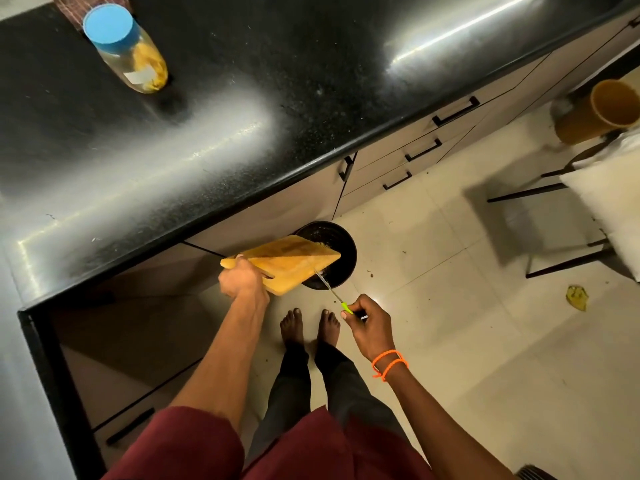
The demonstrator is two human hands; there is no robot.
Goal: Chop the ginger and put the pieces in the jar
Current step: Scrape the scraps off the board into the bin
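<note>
Wooden board [281, 263]: tilted over black bin [341, 258], your left hand [242, 277] gripping its handle end.
Knife [334, 292]: your right hand [369, 323] clamped on handle, blade at board.
Jar [126, 48]: on counter [277, 98], lidded.

- My left hand [242, 277] grips the wooden chopping board [284, 263] by its handle end, tilted so the far corner dips over the black bin [341, 247] on the floor, right by the cabinet front.
- A few yellowish scraps [323, 244] cling near the board's far edge, just above the bin's mouth.
- My right hand [367, 322] pinches the knife [332, 292], green handle, thin blade, with the tip touching the board's lower edge.
- The jar [128, 50], clear with a blue lid screwed on, stands on the black counter, well away from the board, and there are yellow ginger pieces [149, 65] inside it.
</note>
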